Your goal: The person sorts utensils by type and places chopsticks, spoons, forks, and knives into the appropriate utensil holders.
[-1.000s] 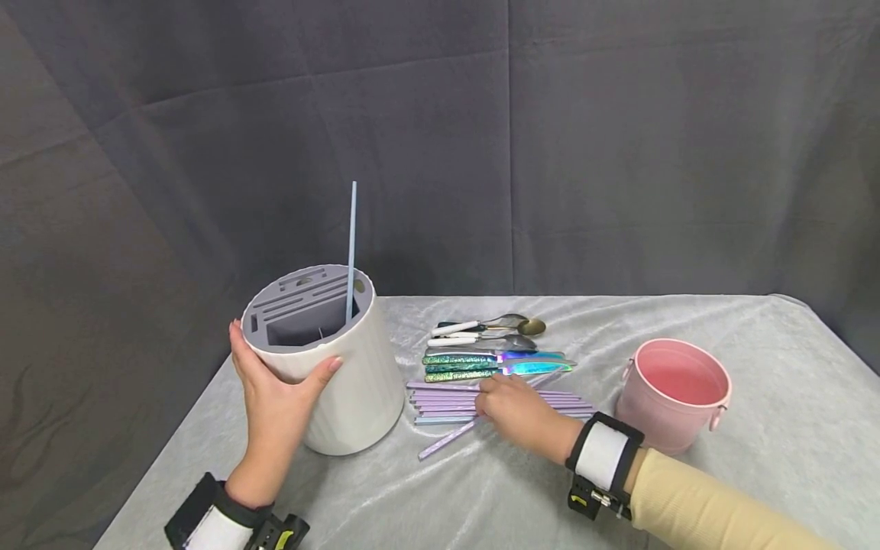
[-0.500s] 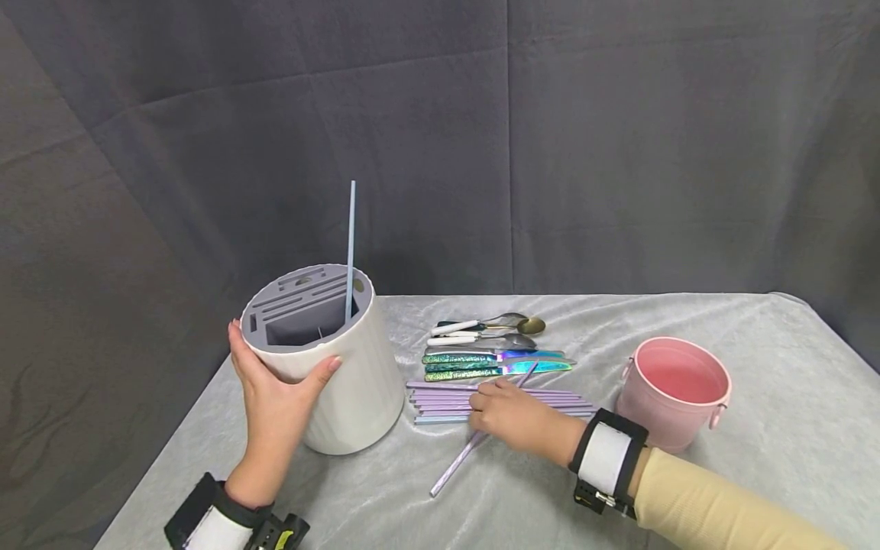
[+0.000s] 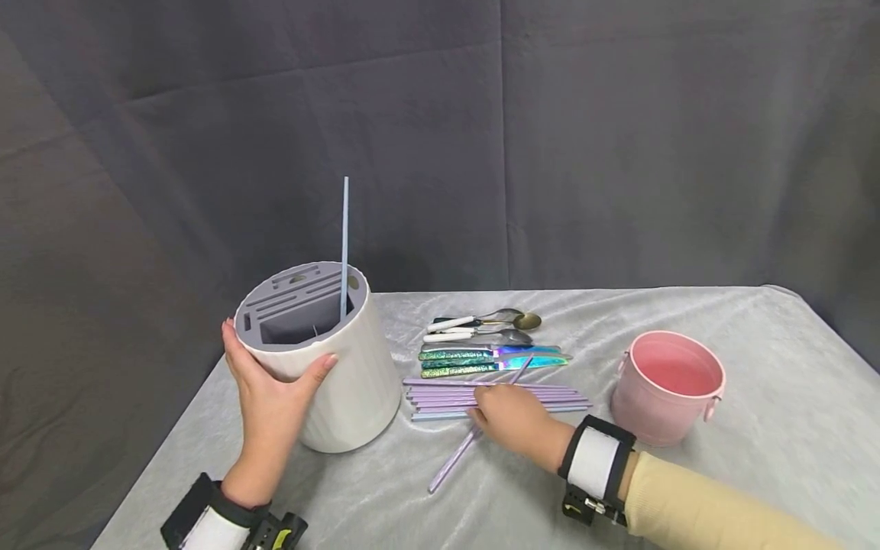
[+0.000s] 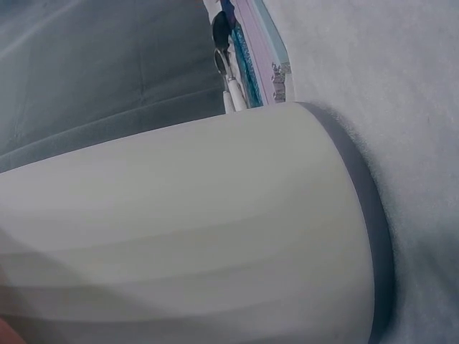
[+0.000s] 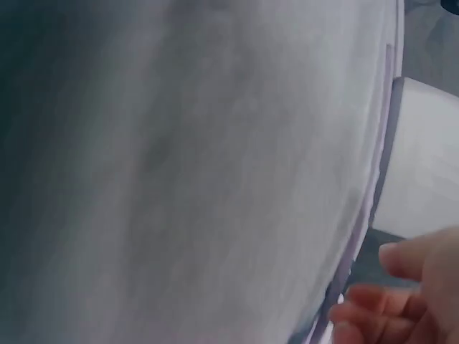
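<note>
My left hand [image 3: 271,405] grips a white round utensil holder [image 3: 357,397] near its rim, thumb on the front and fingers round the far side. Its grey slotted top tilts toward me. A pale blue chopstick [image 3: 345,244] stands in its large compartment. My right hand [image 3: 509,416] is over a row of purple and pale blue chopsticks [image 3: 440,394]. One purple chopstick [image 3: 450,462] lies diagonally across the row, passing beneath this hand. In the right wrist view, the thumb [image 5: 405,259] and loosely bent fingers [image 5: 366,304] are apart, close beside a purple chopstick [image 5: 380,158].
Behind the chopsticks lie several knives [image 3: 481,367] with glittery green handles and several spoons [image 3: 512,336], some white-handled. A pink bucket [image 3: 667,397] stands at the right. Pale velvety cloth [image 3: 364,504] covers the table, with a grey curtain [image 3: 619,153] behind.
The purple chopstick under my right hand has swung to a steeper diagonal, its near end coming toward me, then stayed put. My left hand and the utensil holder have kept their place.
</note>
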Demonstrator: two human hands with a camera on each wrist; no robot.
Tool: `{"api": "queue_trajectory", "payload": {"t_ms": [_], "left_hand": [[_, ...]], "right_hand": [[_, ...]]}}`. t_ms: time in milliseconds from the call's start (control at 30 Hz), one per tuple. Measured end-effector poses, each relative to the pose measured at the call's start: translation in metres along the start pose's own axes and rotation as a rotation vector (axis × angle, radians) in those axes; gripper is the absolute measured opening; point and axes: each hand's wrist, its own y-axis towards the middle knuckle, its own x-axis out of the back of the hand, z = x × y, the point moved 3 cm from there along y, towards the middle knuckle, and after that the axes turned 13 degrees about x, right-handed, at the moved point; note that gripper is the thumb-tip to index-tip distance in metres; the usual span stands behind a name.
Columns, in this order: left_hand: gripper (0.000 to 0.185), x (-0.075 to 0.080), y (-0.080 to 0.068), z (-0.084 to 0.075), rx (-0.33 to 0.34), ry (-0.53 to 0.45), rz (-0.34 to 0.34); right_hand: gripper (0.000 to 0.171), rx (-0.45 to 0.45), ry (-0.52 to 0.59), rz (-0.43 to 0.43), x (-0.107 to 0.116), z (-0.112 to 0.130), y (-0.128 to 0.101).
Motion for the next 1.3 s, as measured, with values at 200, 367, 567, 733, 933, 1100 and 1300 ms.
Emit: {"api": "queue_trajectory", "payload": {"t_ms": [200, 367, 567, 733, 933, 1100, 1300], "left_hand": [[0.125, 0.001, 0.000, -0.002, 0.016, 0.000, 0.006], [0.124, 0.000, 0.000, -0.003, 0.016, 0.001, 0.014], [0.123, -0.001, 0.001, -0.004, 0.023, -0.001, 0.019], [0.122, 0.000, 0.000, -0.004, 0.032, 0.003, 0.016], [0.120, 0.003, 0.000, -0.003, 0.043, 0.003, 0.011], [0.120, 0.003, 0.000, -0.002, 0.043, 0.004, 0.014], [0.121, 0.001, 0.000, -0.002, 0.042, 0.008, 0.022]], "right_hand": [[0.040, -0.235, -0.074, 0.080, -0.009, 0.007, 0.005], [0.044, -0.351, -0.122, 0.129, -0.009, 0.008, 0.005], [0.040, -0.453, -0.036, 0.199, -0.006, 0.005, 0.001], [0.033, -0.520, 0.202, 0.188, -0.008, -0.001, -0.006], [0.023, -0.647, 0.608, 0.073, -0.008, -0.008, -0.013], [0.019, -0.692, 0.805, 0.019, 0.001, -0.009, -0.012], [0.012, -0.651, 1.105, -0.173, 0.023, -0.011, -0.005]]}}
